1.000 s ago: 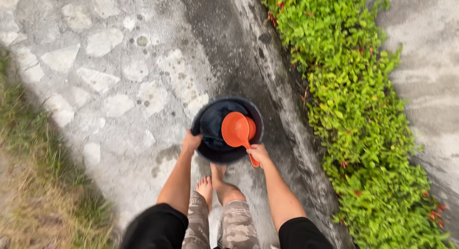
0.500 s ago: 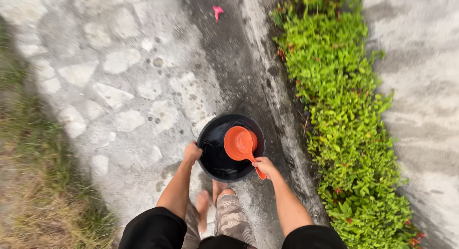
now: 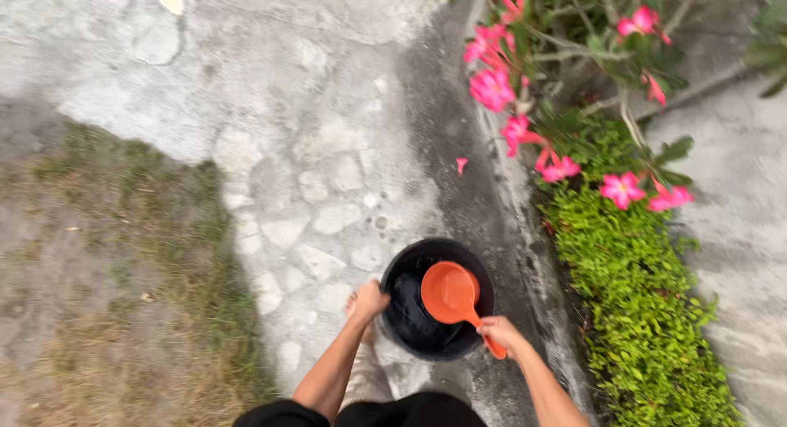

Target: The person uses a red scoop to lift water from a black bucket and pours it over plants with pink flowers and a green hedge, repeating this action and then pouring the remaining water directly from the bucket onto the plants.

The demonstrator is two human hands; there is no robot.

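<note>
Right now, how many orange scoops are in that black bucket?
1. The orange scoop sits in the black bucket, its handle at the rim under the right hand. Nothing else shows in the dark water.

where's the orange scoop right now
In the head view, the orange scoop sits inside the black bucket, its handle pinned at the rim by the right hand, lower centre.

Your left hand [image 3: 370, 301] and right hand [image 3: 502, 332] are bare: no gloves, rings, watch or wristband show. Both forearms are uncovered from wrist to elbow. At the bottom edge of the head view you wear a black garment [image 3: 410, 412], plain, with no visible print or seam detail; a black short sleeve [image 3: 279, 414] ends above your left elbow. Below your left forearm, a strip of pale patterned fabric [image 3: 366, 379] covers one leg; its pattern is too blurred to identify.
</note>
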